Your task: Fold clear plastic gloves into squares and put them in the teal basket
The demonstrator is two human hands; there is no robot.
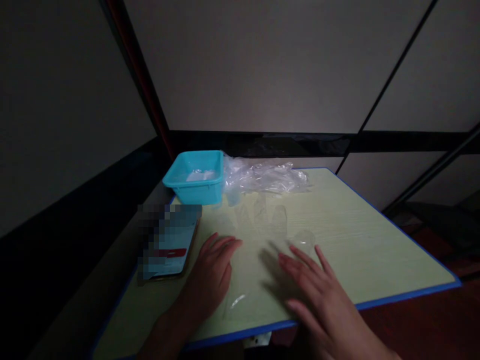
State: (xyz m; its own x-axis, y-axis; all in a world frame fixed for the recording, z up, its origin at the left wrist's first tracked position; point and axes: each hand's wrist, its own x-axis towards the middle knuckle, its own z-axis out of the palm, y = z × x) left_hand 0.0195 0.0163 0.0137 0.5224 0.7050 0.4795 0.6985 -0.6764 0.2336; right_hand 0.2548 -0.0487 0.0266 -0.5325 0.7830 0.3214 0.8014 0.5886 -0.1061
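A clear plastic glove [258,250] lies flat on the table, its see-through fingers pointing away from me and spread out. My left hand [213,272] rests along the glove's left side, fingers extended and lightly bent, with nothing visible in them. To the right, my right hand [315,282] hovers low over the glove's right side with its fingers apart and a shadow beneath. It holds nothing. Whether the right fingertips touch the glove I cannot tell. The glove's edges are faint against the pale tabletop.
A turquoise plastic basket [198,187] with clear material inside stands at the back left. Crumpled clear plastic [270,177] lies beside it. A phone-like flat object [172,250], partly pixelated, lies at left. The yellowish table [360,250] has blue edging, and panelled walls stand behind.
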